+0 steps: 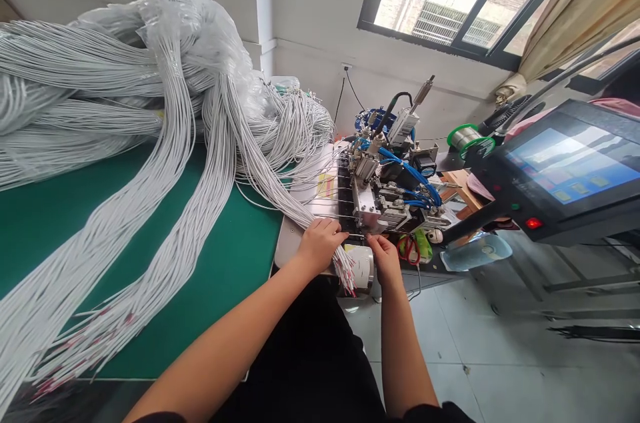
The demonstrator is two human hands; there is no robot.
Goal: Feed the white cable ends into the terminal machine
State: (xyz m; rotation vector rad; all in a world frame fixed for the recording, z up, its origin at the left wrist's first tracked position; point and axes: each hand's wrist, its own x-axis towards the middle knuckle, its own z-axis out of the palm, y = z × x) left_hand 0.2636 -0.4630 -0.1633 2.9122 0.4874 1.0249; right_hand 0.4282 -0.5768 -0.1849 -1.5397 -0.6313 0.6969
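My left hand (320, 246) is closed, pinching a thin white cable whose end stretches right toward my other hand. Under that palm runs a bundle of white cables (285, 199), its red and white stripped ends (346, 273) sticking out below. My right hand (384, 257) pinches at the tip of the single cable, right at the front of a bench-top wire machine (367, 199) with metal cylinders and blue air hoses. Fingers partly hide the tip. Several separate cables lie across the machine's black slotted feed track (345, 193).
More cable bundles (165, 123) and plastic wrap cover the green table (250, 243) at left. Right of the machine are a solder spool (470, 138), red-handled scissors (409, 249) and a tilted touchscreen (575, 156). A white roll (363, 266) sits below my hands.
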